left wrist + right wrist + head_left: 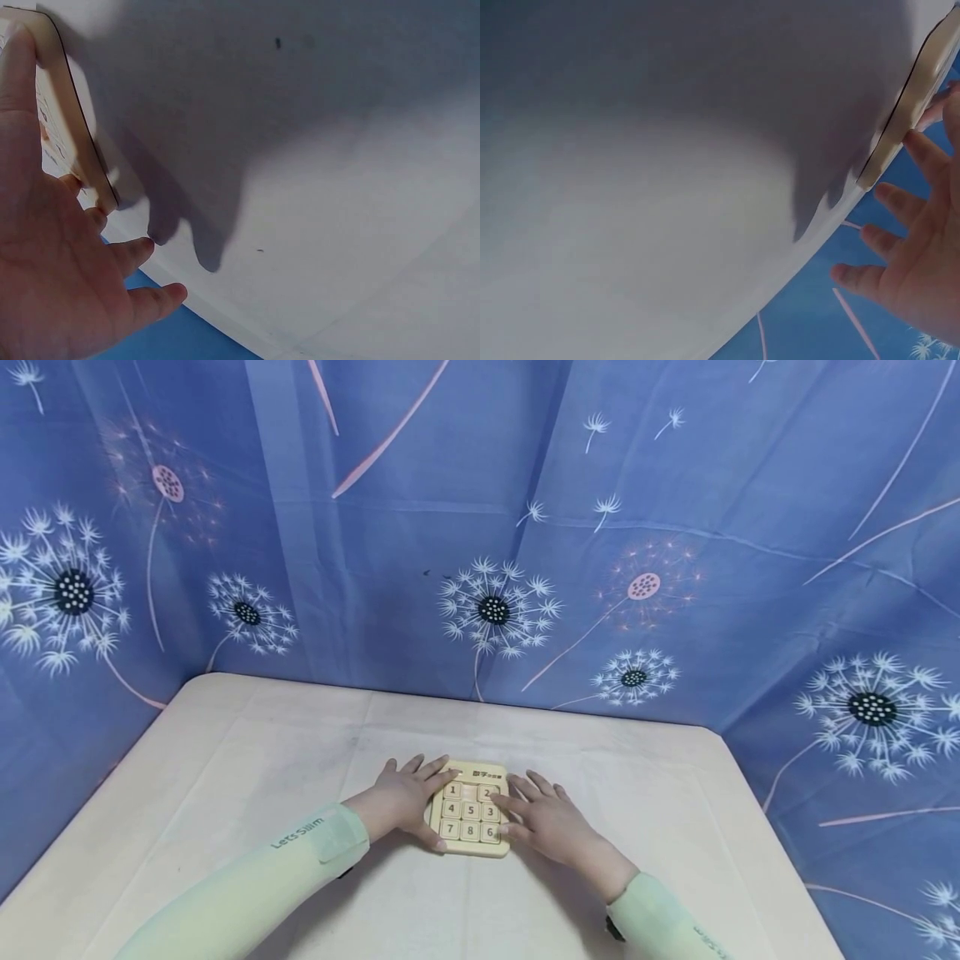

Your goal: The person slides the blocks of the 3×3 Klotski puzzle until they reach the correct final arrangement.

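A pale yellow number sliding puzzle (471, 852) lies on the white table. Its top row shows a 1, a gap in the middle and a 2; below come 4, 5, 3 and then 7, 8, 6. My left hand (402, 795) spreads along the left side, thumb at the lower-left corner and index finger over the top-left frame. From the right, my right hand (553, 823) reaches in with one fingertip at the 2 tile (486, 792) and its thumb by the 6 tile (490, 832). In both wrist views the puzzle's side edge shows beside spread fingers.
The white table (300, 727) has rounded back corners. Blue cloth (390, 568) with dandelion prints hangs behind it and along both sides. Pale green sleeves (255, 877) cover both forearms. Shadows of the hands fall on the tabletop.
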The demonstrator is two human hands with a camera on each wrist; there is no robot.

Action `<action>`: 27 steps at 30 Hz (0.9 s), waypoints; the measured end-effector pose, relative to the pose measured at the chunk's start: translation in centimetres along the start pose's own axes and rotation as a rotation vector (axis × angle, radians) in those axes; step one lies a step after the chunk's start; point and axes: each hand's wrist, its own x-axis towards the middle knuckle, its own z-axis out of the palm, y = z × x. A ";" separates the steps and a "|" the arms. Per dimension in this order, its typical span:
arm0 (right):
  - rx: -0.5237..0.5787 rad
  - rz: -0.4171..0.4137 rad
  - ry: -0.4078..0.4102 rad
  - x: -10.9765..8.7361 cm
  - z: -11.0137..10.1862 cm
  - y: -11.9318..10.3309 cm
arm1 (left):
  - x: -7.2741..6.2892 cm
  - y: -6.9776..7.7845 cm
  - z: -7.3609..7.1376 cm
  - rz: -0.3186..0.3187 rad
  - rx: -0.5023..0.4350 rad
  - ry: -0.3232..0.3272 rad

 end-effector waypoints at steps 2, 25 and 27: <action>0.001 -0.001 -0.002 0.1 0.0 -0.1 | 0.0 0.0 0.0 -0.001 -0.002 -0.002; -0.007 -0.007 -0.017 0.9 0.1 -1.2 | 0.1 -0.1 0.1 0.007 0.010 -0.005; -0.005 -0.006 -0.021 1.0 0.0 -1.4 | 0.2 -0.1 0.1 0.005 0.014 -0.008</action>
